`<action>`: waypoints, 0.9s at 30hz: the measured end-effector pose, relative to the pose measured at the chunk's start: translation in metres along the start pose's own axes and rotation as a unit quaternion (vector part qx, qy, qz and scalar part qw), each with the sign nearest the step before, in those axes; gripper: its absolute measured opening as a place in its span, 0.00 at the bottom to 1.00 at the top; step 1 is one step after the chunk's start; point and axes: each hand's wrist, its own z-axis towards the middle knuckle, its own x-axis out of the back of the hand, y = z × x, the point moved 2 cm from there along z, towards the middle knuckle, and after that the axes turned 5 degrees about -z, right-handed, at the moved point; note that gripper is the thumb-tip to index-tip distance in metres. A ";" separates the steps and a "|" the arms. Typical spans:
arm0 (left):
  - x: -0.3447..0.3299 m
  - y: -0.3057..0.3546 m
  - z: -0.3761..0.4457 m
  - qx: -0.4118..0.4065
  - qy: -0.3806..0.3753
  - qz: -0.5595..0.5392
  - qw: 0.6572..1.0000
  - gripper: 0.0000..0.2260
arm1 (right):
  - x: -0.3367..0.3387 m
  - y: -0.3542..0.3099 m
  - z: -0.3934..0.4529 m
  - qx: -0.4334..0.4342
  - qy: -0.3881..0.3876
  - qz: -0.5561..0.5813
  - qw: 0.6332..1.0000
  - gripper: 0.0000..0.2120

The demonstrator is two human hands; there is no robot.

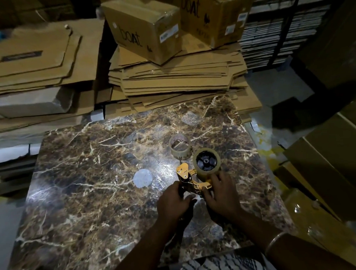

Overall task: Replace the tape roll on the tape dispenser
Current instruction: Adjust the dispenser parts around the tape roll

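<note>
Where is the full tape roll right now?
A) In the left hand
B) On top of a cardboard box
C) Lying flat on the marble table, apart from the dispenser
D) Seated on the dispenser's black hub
D: the full tape roll sits round the black hub of the yellow dispenser; the near-empty roll stands apart on the marble table.

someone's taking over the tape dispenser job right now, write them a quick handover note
Left hand grips the handle end of the yellow metal tape dispenser; right hand holds its other side, by the roll.
A full brownish tape roll already sits on the dispenser's black hub.
The nearly spent clear tape roll lies just behind on the marble-pattern table.
Done: rolls swapped.
Left: apparently threading the tape through to the blade; the tape end isn't visible.
</note>
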 end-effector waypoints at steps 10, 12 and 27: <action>-0.014 0.020 -0.007 0.034 0.096 0.030 0.994 0.17 | 0.002 -0.004 0.000 0.002 -0.021 0.020 1.000 0.17; -0.017 0.018 -0.006 0.026 0.105 0.028 0.994 0.15 | 0.001 -0.003 -0.001 -0.004 -0.029 0.018 0.999 0.17; -0.012 -0.006 -0.004 -0.035 0.091 0.000 0.995 0.04 | 0.001 -0.011 -0.004 0.015 -0.007 -0.070 0.997 0.19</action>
